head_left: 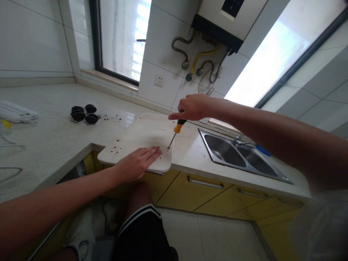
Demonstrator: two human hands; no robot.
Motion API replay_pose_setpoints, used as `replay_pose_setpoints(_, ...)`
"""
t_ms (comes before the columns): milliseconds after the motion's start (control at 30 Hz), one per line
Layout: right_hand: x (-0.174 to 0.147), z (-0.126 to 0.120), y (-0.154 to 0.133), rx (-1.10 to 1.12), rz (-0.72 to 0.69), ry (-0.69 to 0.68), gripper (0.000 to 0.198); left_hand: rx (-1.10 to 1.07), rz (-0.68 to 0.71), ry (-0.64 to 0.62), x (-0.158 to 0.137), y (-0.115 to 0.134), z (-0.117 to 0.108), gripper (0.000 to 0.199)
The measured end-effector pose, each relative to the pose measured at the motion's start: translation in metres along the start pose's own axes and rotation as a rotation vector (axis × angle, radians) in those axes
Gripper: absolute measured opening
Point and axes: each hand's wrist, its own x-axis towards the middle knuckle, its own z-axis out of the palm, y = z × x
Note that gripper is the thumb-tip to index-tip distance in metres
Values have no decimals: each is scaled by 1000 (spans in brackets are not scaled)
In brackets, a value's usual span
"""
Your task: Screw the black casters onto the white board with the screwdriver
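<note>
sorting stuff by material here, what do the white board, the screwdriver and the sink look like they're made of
White board: probably plastic or coated wood; smooth, matte, rounded corners, drilled holes; cannot tell which.
Screwdriver, held in the right hand: thin grey metal shaft; orange and black handle, likely plastic.
Sink: stainless steel by its look, with a brushed, reflective grey sheen.

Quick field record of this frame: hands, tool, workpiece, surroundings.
left hand: flat on the white board, pressing it to the countertop
right hand: gripping the screwdriver by its handle
screwdriver: tilted, tip at a hole near the board's near edge
white board: overhangs the counter edge
black casters: back left, small screws beside them
sink: right of the board
</note>
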Motion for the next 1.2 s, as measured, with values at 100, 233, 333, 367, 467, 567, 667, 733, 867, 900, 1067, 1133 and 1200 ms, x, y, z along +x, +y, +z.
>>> replay_pose_setpoints(100, -6, 2, -1, -6, -7, -17, 22, 9, 1, 0, 0, 0, 0, 95)
replay_pose_setpoints(233, -13, 2, -5, 23, 10, -93, 36, 23, -1, -5, 0, -1, 1, 95)
replay_pose_setpoints(333, -13, 3, -7, -37, 75, -4, 40, 36, -4, 3, 0, -1, 3, 97)
replay_pose_setpoints(367, -12, 4, -7, -40, 62, 2, 33, 40, -5, 8, -1, -1, 4, 98)
replay_pose_setpoints(467, -8, 5, -7, -2, -2, -46, 51, 47, -2, 12, -1, -1, 6, 98)
replay_pose_setpoints(567, -4, 9, -8, -32, 60, 39, 45, 37, -5, 16, -1, -1, 6, 98)
replay_pose_setpoints(667, 0, 10, -9, -39, 48, 83, 40, 21, -1, 18, -1, -1, 4, 98)
replay_pose_setpoints(733, 3, 6, -9, 19, -37, 5, 41, 20, 7, 13, -1, -1, 3, 98)
replay_pose_setpoints(867, 12, -1, -3, 53, -17, -86, 46, 33, 13, 9, 0, 0, 1, 95)
replay_pose_setpoints(900, 15, -2, -2, 37, 16, -72, 42, 32, 10, 7, 0, 0, 1, 95)
replay_pose_setpoints(1067, 21, -3, -3, 86, 5, -123, 31, 1, -3, -5, 0, -1, 0, 96)
replay_pose_setpoints(1133, 20, -3, -5, 96, 17, -144, 43, -2, -1, -8, -1, -2, 0, 97)
replay_pose_setpoints(1200, 19, -2, -7, 73, 48, -94, 33, 1, 0, -6, -1, -2, 0, 98)
